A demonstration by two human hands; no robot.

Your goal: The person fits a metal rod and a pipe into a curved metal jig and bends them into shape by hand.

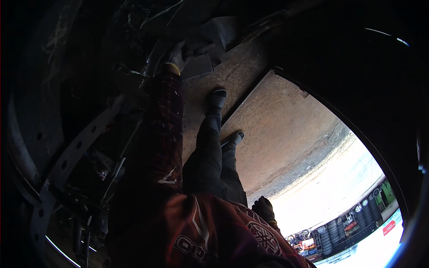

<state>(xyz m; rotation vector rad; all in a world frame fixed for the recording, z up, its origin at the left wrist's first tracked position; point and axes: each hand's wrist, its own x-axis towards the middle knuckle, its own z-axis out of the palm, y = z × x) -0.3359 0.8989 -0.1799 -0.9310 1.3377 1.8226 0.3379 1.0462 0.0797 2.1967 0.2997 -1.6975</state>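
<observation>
My left hand (175,59), in a grey work glove with a yellow-edged cuff, reaches far forward into the shadow. It is closed at a dark flat plate (155,54); the fingers are too dark to show exactly what they grip. Just to its right, another dark flat sheet (199,67) lies on the floor. Low at my right side, beside my hip, is my right hand (264,209), in a dark glove. Its fingers look curled, and whatever may be in them is hidden.
A curved metal strip with holes (79,145) and dark rods stand at my left. More scrap sheet (225,32) lies ahead. My feet are on brown ground (250,67), beside a straight threshold edge (248,99). Stacked tyres (326,239) stand outside in bright light.
</observation>
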